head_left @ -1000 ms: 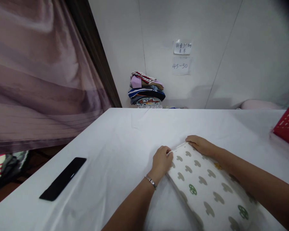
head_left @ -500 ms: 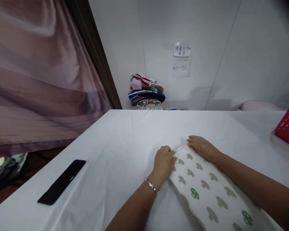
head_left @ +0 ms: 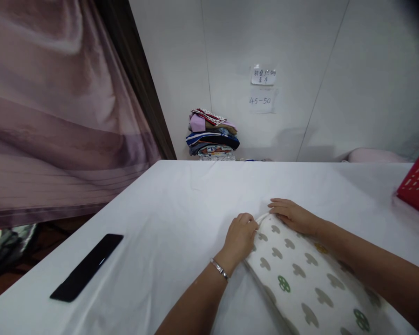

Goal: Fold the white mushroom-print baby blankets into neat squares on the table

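A folded white cloth with grey and green clover prints [head_left: 300,274] lies on the white-covered table [head_left: 181,209] in front of me. My left hand [head_left: 240,235], a thin bracelet on its wrist, is curled round the cloth's far left corner, gripping its edge. Resting flat on the far edge of the cloth is my right hand [head_left: 291,216], fingers stretched out and pressing the fabric down.
A black phone [head_left: 86,266] lies near the table's left edge. A red basket [head_left: 417,184] stands at the right edge. Behind the table a stack of folded clothes [head_left: 212,137] sits against the white wall. A mauve curtain [head_left: 56,116] hangs at left.
Both hands stay on the cloth's far end. The left hand has shifted slightly right, closing in on the corner. The view has tilted a little.
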`<state>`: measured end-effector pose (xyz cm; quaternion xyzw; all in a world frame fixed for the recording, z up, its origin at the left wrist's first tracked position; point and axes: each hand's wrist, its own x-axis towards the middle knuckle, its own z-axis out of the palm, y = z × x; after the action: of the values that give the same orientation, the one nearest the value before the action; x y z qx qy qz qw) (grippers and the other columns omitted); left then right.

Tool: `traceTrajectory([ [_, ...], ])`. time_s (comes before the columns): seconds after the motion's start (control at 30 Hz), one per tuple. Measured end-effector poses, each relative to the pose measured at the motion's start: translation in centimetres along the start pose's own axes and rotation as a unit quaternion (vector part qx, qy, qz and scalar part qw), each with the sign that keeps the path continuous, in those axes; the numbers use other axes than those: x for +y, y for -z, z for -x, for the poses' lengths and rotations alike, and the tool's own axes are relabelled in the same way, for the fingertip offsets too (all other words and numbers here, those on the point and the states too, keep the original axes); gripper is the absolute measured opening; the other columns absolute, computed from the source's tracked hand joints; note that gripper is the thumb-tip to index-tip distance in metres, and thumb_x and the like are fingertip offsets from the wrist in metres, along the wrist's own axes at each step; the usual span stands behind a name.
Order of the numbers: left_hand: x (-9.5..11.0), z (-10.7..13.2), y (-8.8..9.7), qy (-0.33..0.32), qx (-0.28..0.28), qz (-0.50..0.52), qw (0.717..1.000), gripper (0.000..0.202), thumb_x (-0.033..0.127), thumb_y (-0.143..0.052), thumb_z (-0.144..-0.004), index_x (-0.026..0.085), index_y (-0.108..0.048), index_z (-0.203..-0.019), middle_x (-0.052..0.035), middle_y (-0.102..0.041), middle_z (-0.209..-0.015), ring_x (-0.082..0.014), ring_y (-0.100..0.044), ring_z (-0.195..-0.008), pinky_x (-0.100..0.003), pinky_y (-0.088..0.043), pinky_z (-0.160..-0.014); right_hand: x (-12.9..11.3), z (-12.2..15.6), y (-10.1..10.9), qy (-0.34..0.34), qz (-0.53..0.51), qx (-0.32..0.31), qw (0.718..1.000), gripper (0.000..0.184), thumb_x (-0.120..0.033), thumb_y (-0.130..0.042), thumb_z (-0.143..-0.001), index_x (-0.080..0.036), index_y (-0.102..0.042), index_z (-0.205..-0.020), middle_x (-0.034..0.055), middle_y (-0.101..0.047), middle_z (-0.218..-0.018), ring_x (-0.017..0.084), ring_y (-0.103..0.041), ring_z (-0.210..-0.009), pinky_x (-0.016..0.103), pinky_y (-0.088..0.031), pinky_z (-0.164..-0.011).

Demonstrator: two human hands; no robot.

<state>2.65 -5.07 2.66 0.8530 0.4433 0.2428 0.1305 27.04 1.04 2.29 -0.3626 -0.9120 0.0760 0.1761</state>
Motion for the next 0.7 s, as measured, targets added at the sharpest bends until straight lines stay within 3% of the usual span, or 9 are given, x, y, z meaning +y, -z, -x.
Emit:
traceTrajectory([
  [0.3, -0.01, 0.02, 0.06, -0.033, 0.0, -0.046, 0.998, 0.017, 0.006, -0.05, -0.078, 0.02, -0.059, -0.081, -0.0032, -0.054, -0.101, -0.0174, -0.046, -0.096, -0.031, -0.038, -0.079, -0.36, 0.04, 0.57, 0.027, 0.018, -0.013, 0.999, 0.018, -0.013, -0.044, -0.081, -0.021, -0.061, -0.081, 0.0059, -0.059, -0.119, 0.024, -0.04, -0.124, 0.045, -0.035, -0.099],
  [0.47, 0.15, -0.01, 0.23, -0.045, -0.002, -0.079, 0.996, 0.016, 0.003, -0.052, -0.074, 0.019, -0.056, -0.073, -0.0015, -0.055, -0.091, -0.0156, -0.046, -0.087, -0.029, -0.036, -0.073, -0.84, 0.3, 0.85, 0.021, 0.014, -0.004, 1.0, 0.016, -0.016, -0.046, -0.081, -0.021, -0.062, -0.084, 0.0067, -0.056, -0.123, 0.025, -0.037, -0.126, 0.045, -0.035, -0.1],
  [0.7, 0.06, -0.14, 0.14, -0.061, -0.011, -0.105, 0.993, 0.014, 0.008, -0.051, -0.077, 0.018, -0.053, -0.069, -0.0004, -0.055, -0.079, -0.0144, -0.045, -0.078, -0.029, -0.033, -0.069, -0.75, -0.57, 0.37, -0.019, 0.025, -0.001, 1.0, 0.02, -0.022, -0.045, -0.085, -0.02, -0.064, -0.079, 0.0082, -0.057, -0.123, 0.027, -0.039, -0.125, 0.046, -0.037, -0.098],
])
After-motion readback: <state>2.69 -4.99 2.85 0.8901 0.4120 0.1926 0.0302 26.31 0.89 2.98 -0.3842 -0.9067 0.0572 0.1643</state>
